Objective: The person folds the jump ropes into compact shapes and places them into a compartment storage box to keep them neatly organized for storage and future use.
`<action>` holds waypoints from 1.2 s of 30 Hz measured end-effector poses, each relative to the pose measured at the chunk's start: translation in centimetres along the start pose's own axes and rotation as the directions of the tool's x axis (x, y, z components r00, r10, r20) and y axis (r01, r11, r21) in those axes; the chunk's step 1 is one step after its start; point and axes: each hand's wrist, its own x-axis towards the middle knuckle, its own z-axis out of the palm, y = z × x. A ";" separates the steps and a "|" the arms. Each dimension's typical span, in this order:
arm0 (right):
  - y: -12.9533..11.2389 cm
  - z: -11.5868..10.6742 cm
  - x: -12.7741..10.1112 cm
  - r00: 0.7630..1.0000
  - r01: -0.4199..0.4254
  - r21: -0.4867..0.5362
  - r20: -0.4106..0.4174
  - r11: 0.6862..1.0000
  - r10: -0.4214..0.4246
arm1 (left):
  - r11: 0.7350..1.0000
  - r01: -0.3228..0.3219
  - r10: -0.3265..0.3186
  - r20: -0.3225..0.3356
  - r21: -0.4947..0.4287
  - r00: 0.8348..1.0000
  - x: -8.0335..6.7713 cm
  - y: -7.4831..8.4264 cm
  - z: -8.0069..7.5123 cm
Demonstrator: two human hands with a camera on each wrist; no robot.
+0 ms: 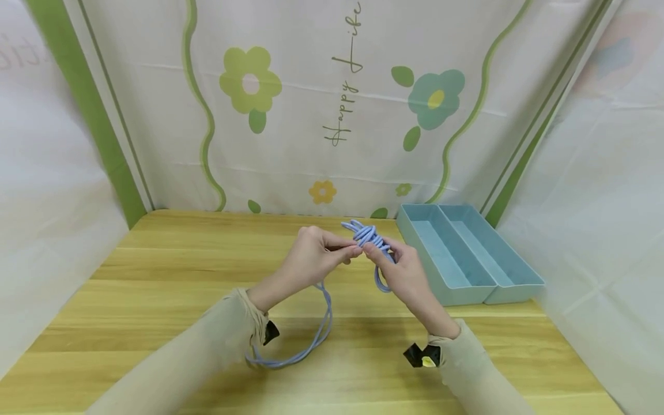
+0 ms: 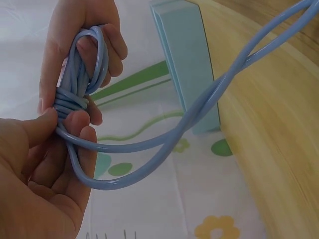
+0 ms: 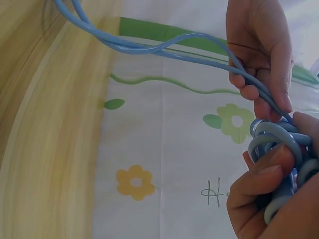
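A light blue cable [image 1: 321, 323] is partly wound into a bundle [image 1: 369, 236] held above the wooden table [image 1: 155, 300]. My right hand [image 1: 402, 274] grips the bundle [image 3: 279, 144], fingers curled around its coils. My left hand [image 1: 316, 256] pinches the loose strand right beside the bundle, with the wraps [image 2: 70, 102] against its fingertips. The free length hangs from the left hand in a doubled loop [image 2: 199, 119] and rests on the table near my left sleeve.
A pale blue tray [image 1: 467, 253] with two long compartments stands at the right rear of the table. A flowered cloth backdrop [image 1: 332, 104] encloses the back and sides. Bare wood lies to the left and front.
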 end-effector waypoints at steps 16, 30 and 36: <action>-0.5 -0.1 0.3 0.998 -0.049 0.210 0.037 0.977 0.042 | 0.997 0.026 -0.019 0.111 -0.067 0.994 0.1 -0.4 -0.7; 0.1 -0.4 0.0 0.997 0.018 0.227 0.070 0.974 -0.035 | 0.954 0.109 -0.039 0.245 -0.279 0.969 -0.3 -2.1 -0.6; 0.5 -0.3 0.0 0.993 0.047 0.234 0.092 0.971 -0.071 | 0.944 0.121 -0.034 0.274 -0.306 0.961 -0.5 -2.3 -0.7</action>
